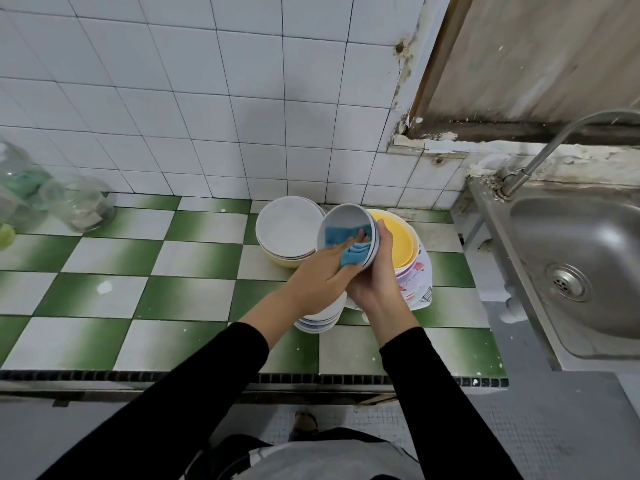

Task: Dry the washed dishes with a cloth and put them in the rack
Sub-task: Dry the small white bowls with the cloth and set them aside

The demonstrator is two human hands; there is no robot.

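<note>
Nearest the body, two black sleeves (214,382) converge over the tiled counter (166,251), so that the work sits straight ahead. Just under the wrists stands a short stack of bowls (320,322), placed, it seems, within easy reach for the next pick.

Above that stack the hands meet on one bowl (341,216), the dish now being dried. The right hand (372,282) cups it from outside, fingers curled round the far rim, and tips the opening toward the left, presumably to expose the inside to wiping. The left hand (317,275) reaches in with fairly straight fingers and presses a blue cloth (337,235) flat against the inner wall; a fold of cloth hangs out below the rim. Whether the thumb also pinches the cloth cannot be told.

Beyond the left hand lies a pile of white dishes (289,230); beyond the right hand, a yellow plate (394,237) rests on a flowered plate (417,275). Which pile is wet and which is dry cannot be told. Well right of the hands is a steel sink (588,237) with its tap (550,147); well left, glass jars (79,209). No rack is in view, so the drying step is judged under way and the stowing not yet begun.
</note>
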